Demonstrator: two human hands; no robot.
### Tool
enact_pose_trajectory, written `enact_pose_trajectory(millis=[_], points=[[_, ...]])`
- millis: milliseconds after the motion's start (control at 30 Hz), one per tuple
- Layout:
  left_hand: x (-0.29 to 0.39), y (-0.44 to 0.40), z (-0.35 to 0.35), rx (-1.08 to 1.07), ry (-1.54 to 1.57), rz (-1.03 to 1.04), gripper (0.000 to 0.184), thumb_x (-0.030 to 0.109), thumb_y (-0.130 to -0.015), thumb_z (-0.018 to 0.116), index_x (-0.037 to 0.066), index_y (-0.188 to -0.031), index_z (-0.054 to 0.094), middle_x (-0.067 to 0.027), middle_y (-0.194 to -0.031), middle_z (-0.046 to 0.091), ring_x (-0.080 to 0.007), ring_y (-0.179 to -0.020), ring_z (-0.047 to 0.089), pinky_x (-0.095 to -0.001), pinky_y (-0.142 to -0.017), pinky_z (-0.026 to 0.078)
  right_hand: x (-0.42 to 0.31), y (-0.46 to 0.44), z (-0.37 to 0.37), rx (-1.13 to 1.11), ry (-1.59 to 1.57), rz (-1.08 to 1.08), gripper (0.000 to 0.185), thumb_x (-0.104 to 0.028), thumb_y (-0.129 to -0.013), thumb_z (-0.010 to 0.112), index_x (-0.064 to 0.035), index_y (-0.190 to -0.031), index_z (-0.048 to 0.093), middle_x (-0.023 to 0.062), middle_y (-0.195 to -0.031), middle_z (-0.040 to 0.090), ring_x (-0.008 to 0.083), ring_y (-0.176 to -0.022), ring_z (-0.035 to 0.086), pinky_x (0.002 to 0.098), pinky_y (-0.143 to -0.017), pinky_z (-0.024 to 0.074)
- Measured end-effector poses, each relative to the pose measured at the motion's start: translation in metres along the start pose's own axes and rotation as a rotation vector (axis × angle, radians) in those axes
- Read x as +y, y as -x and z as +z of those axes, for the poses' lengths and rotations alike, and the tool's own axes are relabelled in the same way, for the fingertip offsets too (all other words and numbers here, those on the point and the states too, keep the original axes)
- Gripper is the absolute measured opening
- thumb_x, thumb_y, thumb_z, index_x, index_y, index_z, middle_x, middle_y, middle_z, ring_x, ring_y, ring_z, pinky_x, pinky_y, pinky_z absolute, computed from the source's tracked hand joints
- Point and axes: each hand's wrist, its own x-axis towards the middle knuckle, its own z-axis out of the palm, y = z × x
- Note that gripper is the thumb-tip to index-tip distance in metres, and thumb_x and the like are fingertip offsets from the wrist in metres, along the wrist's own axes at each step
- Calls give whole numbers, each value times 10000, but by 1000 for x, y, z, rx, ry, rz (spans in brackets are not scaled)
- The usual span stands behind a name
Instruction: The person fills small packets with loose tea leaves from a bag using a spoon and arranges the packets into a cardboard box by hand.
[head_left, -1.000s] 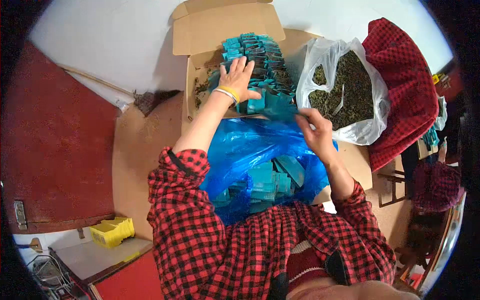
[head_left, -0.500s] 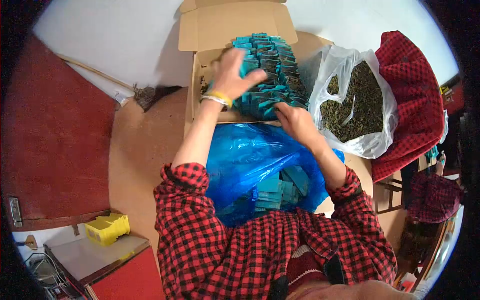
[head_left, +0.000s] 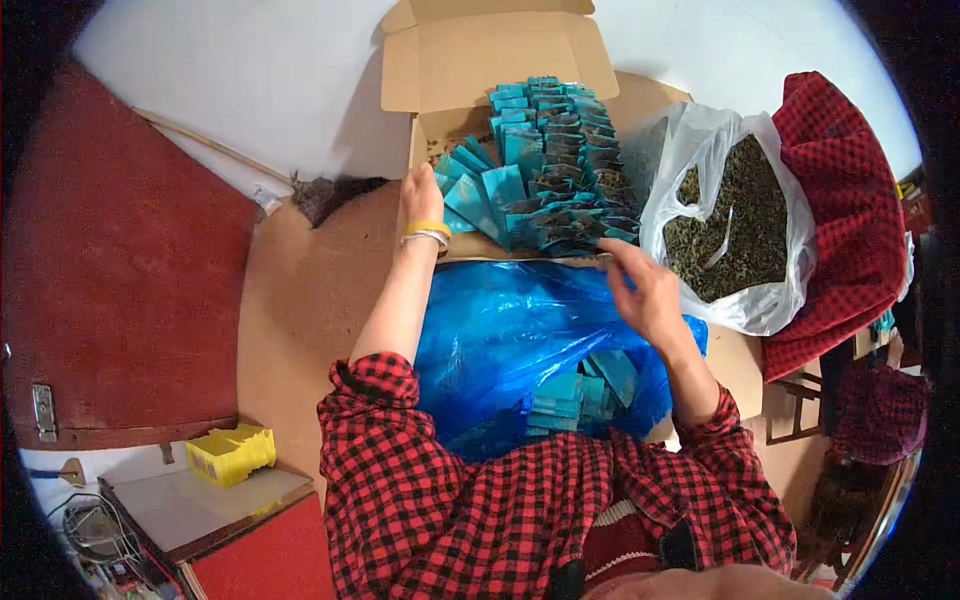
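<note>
Rows of teal packets (head_left: 560,150), many with dark contents at their open tops, stand in a cardboard box (head_left: 500,65). At the box's left wall is my left hand (head_left: 421,200), its fingers upright beside several loose, leaning teal packets (head_left: 474,204); whether it grips anything is hidden. My right hand (head_left: 645,290) is at the near right corner of the box, fingers apart, with the fingertips by the front packets and nothing visible held. In front of the box a blue plastic bag (head_left: 510,310) holds more flat teal packets (head_left: 560,400).
Right of the box, a clear plastic bag (head_left: 685,215) holds dried dark green leaves (head_left: 740,235) and a thin white utensil. Red checked cloth (head_left: 840,200) lies beyond it. A yellow container (head_left: 230,455) sits at lower left, a broom (head_left: 325,195) at upper left. Another person (head_left: 880,410) is at far right.
My left hand has moved from over the packets to the box's left wall, and loose packets now lean beside it. My right hand has drawn slightly back from the front packets.
</note>
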Motion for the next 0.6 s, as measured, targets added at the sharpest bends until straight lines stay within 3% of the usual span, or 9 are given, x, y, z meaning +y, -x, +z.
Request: enact_pose_trajectory(millis=[133, 200, 267, 333, 367, 433, 600], points=[[-22, 15, -1, -85, -150, -98, 459, 359, -925, 492, -63, -1080, 582, -252, -1152, 589, -372, -1115, 539, -427, -976, 395, -4, -29, -10, -76, -171, 3, 242, -18, -846, 601, -58, -1081, 641, 172, -1028, 669, 340, -913, 658, 401, -769, 532], [-40, 8, 2, -177, -294, -162, 437, 324, -912, 522, -50, -1133, 565, -245, -1220, 557, -375, -1157, 511, -434, -992, 381, -9, -77, -1, -162, -101, -164, 216, -28, -851, 589, -54, -1056, 651, 181, -1028, 662, 342, -953, 639, 398, -810, 522], [-41, 16, 8, -114, -258, -127, 433, 312, -912, 525, -46, -1155, 553, -240, -1240, 543, -367, -1171, 503, -430, -994, 382, 3, -119, 39, -93, -23, -387, 246, -73, -811, 567, -74, -1042, 651, 169, -910, 670, 352, -840, 649, 426, -740, 531], [-39, 30, 11, -6, -189, -68, 433, 286, -914, 530, -39, -1199, 530, -230, -1281, 517, -349, -1197, 489, -422, -998, 382, 4, -152, 74, -297, 110, -290, 248, -115, -795, 555, -87, -1019, 659, 167, -887, 676, 344, -884, 650, 440, -777, 521], [-33, 34, 10, -4, -187, -59, 433, 286, -914, 530, -39, -1199, 530, -230, -1281, 517, -349, -1197, 489, -422, -998, 382, 12, -164, 96, -289, 111, -295, 248, -115, -795, 555, -87, -1019, 659, 167, -887, 676, 344, -884, 650, 440, -777, 521], [-22, 43, 9, 60, -151, -59, 382, 244, -916, 550, -36, -1176, 559, -195, -1193, 584, -291, -1133, 540, -379, -979, 409, 23, -181, 128, -510, 373, -320, 242, -136, -770, 556, -120, -986, 663, 143, -840, 685, 322, -863, 662, 485, -844, 486], [-34, 32, 10, 65, -3, -134, 334, 204, -920, 561, -26, -1162, 577, -157, -1155, 618, -261, -1101, 566, -355, -971, 424, 20, -177, 118, -602, 487, -469, 204, -142, -764, 558, -146, -934, 670, 107, -796, 686, 293, -837, 668, 518, -930, 423]])
